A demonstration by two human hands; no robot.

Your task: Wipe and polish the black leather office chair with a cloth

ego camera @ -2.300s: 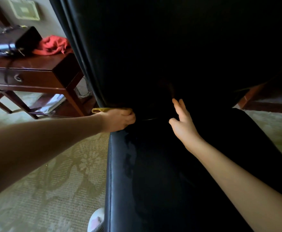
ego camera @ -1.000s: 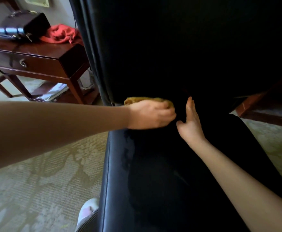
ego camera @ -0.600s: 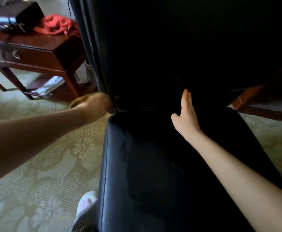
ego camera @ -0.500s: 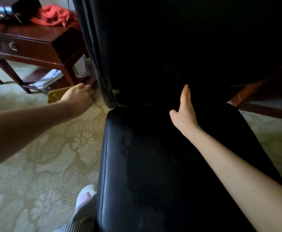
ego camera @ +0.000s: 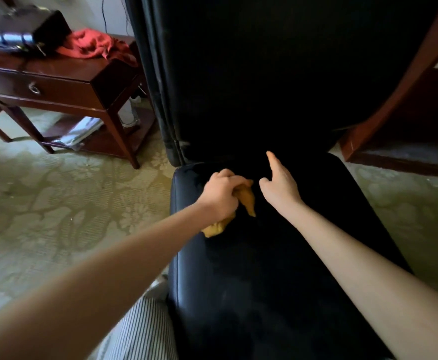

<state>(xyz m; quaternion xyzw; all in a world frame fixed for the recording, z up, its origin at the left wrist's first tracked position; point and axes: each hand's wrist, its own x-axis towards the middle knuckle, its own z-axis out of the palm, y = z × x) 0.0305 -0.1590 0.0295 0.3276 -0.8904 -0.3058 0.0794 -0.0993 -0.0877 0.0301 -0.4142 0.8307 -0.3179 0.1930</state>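
The black leather office chair (ego camera: 264,268) fills the middle of the head view, its seat running toward me and its tall backrest rising behind. My left hand (ego camera: 221,194) grips a bunched yellow cloth (ego camera: 246,200) and holds it down on the rear left part of the seat. Part of the cloth sticks out below my wrist. My right hand (ego camera: 280,184) rests on the seat just right of the cloth, fingers straight and pointing toward the crease under the backrest.
A dark wooden side table (ego camera: 56,81) with a drawer stands at the left, carrying a black bag (ego camera: 28,29) and a red cloth (ego camera: 95,45). Wooden furniture (ego camera: 399,105) rises at the right. Patterned green carpet (ego camera: 56,203) surrounds the chair. My striped trouser leg (ego camera: 139,331) is near the seat's front left.
My left hand, which had swung off the chair's left side with the cloth, has come back onto the rear of the seat. My right hand stays near the crease.
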